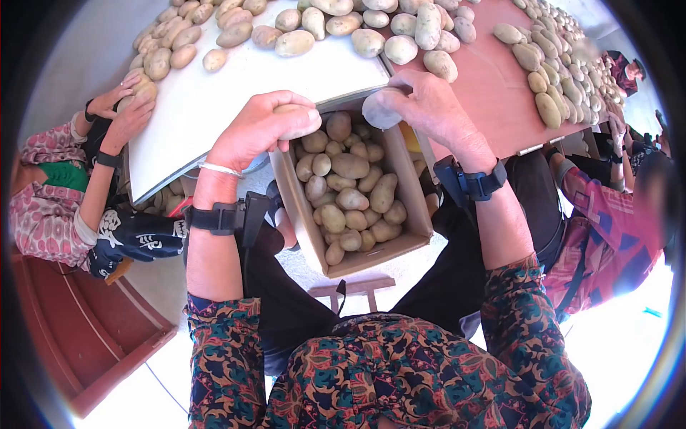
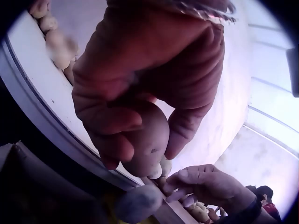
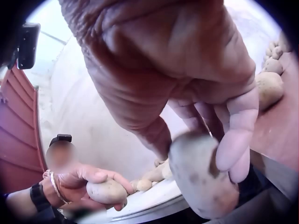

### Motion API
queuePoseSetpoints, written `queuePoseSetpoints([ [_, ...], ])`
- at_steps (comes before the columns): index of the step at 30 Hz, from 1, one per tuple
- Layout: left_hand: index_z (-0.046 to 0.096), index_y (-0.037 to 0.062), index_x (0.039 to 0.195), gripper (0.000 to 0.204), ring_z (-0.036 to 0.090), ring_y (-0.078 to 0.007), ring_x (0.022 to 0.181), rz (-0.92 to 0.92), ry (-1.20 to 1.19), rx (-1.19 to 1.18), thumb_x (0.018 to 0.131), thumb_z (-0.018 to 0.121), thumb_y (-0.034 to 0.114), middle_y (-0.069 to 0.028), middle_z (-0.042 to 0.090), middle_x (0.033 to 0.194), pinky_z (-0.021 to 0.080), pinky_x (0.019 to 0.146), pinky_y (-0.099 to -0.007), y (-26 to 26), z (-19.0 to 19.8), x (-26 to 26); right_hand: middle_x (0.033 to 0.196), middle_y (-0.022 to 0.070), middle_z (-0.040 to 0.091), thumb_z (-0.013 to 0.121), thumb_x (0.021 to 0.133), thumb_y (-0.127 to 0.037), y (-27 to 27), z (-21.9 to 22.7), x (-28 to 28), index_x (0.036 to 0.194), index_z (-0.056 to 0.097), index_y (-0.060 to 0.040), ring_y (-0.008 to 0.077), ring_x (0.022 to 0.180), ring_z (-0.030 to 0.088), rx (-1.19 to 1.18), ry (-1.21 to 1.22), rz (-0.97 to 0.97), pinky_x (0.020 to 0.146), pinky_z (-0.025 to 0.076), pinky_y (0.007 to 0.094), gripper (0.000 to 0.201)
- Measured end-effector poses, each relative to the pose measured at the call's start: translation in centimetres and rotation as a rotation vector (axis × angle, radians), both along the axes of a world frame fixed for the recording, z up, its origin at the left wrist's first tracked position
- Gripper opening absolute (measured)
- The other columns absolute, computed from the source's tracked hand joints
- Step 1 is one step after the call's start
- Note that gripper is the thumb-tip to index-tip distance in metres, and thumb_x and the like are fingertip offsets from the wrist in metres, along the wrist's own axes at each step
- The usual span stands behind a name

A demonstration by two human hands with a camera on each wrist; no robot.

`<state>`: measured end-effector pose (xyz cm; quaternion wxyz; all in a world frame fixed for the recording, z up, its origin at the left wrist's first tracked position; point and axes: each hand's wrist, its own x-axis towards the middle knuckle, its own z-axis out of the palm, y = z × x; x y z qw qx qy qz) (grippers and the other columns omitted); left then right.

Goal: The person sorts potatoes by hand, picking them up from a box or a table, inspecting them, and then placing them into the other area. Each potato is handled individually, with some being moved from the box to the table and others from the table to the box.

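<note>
My left hand [image 1: 261, 125] grips a pale potato [image 2: 147, 140] between thumb and fingers, at the table's front edge. To its right, my right hand [image 1: 432, 107] has its fingers spread loosely, above the box's far right corner. A blurred, grey-spotted potato [image 3: 198, 175] is right at its fingertips; in the left wrist view that potato [image 2: 139, 204] shows just off the fingers. Below both hands, between the knees, a cardboard box [image 1: 400, 250] holds many potatoes [image 1: 350, 166], some small and round, others long.
Potatoes [image 1: 294, 43] lie along the back of the white tabletop [image 1: 286, 71]. More potatoes [image 1: 547, 64] are piled on the red tabletop [image 1: 486, 93]. A person at the left has both hands [image 1: 128, 114] at a potato. Another person [image 1: 607, 229] sits at the right. A red-brown container [image 1: 86, 329] stands lower left.
</note>
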<state>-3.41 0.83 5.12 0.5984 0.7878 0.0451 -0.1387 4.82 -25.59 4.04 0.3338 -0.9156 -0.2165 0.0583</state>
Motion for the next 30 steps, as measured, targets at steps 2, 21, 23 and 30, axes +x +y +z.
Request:
queuePoseSetpoints([
  [2,0.068,0.0044,0.109,0.042,0.049,-0.0056,0.058,-0.051,-0.006,0.088,0.082,0.072,0.037,0.0009,0.064,0.08,0.038,0.05,-0.0189,-0.1,-0.4,-0.1,0.077,0.0069,0.067,0.066,0.089,-0.03,-0.2,0.3,0.6,0.101,0.068,-0.0007,0.0121,0.072,0.063,0.058,-0.031,-0.043,0.065,0.052,0.0277,0.032],
  [21,0.067,0.0023,0.113,0.038,0.064,-0.0335,0.092,-0.441,-0.154,0.632,0.078,0.069,0.016,-0.0186,0.068,0.096,0.051,0.084,-0.0389,-1.6,-3.1,-0.3,0.086,0.0141,0.069,0.063,0.083,-0.014,-5.6,1.7,6.4,0.108,0.065,0.0067,0.0167,0.071,0.068,0.747,0.001,-0.614,0.064,0.052,0.0289,0.032],
  [23,0.067,0.0022,0.112,0.036,0.065,-0.0326,0.089,-0.386,-0.045,0.672,0.078,0.067,0.014,-0.0179,0.068,0.092,0.051,0.083,-0.0396,-1.6,-2.7,-0.1,0.086,0.0146,0.069,0.063,0.083,-0.013,-5.9,1.0,7.5,0.106,0.066,0.007,0.0175,0.074,0.068,0.716,-0.011,-0.634,0.066,0.052,0.0297,0.031],
  [30,0.069,0.0029,0.11,0.033,0.066,-0.0343,0.091,-0.285,-0.112,0.741,0.079,0.068,0.014,-0.0183,0.07,0.093,0.052,0.082,-0.041,-1.6,-2.7,0.0,0.093,0.0143,0.069,0.068,0.082,-0.019,-3.3,0.4,9.1,0.105,0.069,0.0003,0.0238,0.089,0.066,0.469,-0.118,-0.437,0.081,0.052,0.0339,0.031],
])
